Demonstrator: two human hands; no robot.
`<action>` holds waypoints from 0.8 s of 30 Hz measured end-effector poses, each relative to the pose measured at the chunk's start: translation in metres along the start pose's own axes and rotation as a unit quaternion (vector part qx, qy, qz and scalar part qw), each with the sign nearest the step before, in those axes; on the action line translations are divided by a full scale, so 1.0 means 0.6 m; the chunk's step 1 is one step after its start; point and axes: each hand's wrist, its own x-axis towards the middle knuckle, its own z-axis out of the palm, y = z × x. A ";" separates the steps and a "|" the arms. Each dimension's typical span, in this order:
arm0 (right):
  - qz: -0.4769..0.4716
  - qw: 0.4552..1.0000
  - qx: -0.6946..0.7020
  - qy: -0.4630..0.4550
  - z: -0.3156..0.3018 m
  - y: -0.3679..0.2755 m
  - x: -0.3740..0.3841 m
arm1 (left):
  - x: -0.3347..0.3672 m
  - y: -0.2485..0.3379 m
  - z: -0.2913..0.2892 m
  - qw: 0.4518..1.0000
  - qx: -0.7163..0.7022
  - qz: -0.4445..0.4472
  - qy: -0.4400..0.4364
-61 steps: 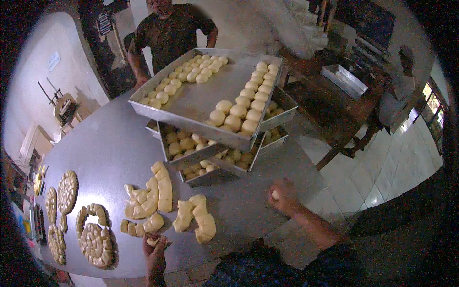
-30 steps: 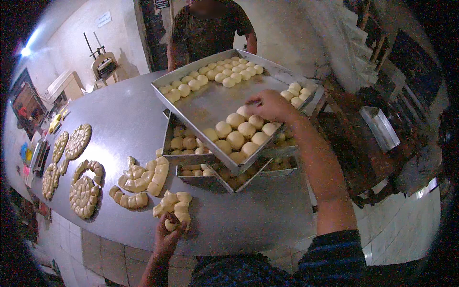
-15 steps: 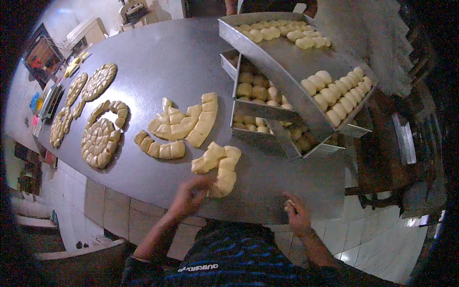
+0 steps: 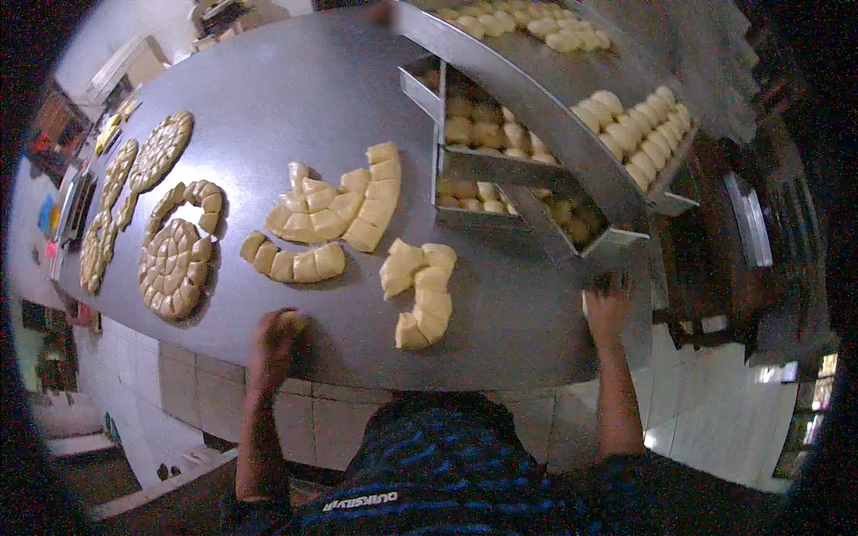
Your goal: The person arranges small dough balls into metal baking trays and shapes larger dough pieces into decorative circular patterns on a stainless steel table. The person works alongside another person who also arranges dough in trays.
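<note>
My left hand (image 4: 279, 338) is closed over a small pale dough piece (image 4: 292, 318) near the table's front edge, left of the cut dough. Out to the right, my right hand (image 4: 609, 308) rests low over the table with its fingers curled down; a bit of pale dough (image 4: 585, 304) shows beside its thumb, the rest hidden under the fingers. Between the hands lies a bent strip of scored dough (image 4: 424, 290). Behind it are a curved row of dough pieces (image 4: 295, 262) and a larger scored dough section (image 4: 326, 210).
Metal trays (image 4: 509, 76) of dough balls (image 4: 639, 129) are stacked crosswise at the back right. Scored dough rounds (image 4: 176, 272) lie on the left of the metal table (image 4: 295, 98). At the far tray corner, another person's blurred hand (image 4: 382, 14) shows.
My left hand has moved left, away from the bent dough strip, with a dough piece in it. My right hand has gone right and farther forward. Another person's hand has appeared at the top tray's corner.
</note>
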 end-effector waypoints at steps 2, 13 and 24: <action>-0.003 0.984 0.137 0.113 0.032 0.002 0.039 | -0.004 -0.015 -0.021 0.957 -0.232 -0.168 0.040; -0.161 0.982 -0.011 0.096 -0.017 -0.087 -0.016 | 0.009 0.091 0.102 0.930 -0.361 -0.064 0.001; -0.216 0.973 -0.010 0.086 -0.050 -0.017 0.001 | 0.008 0.245 0.153 0.876 -0.482 -0.012 -0.032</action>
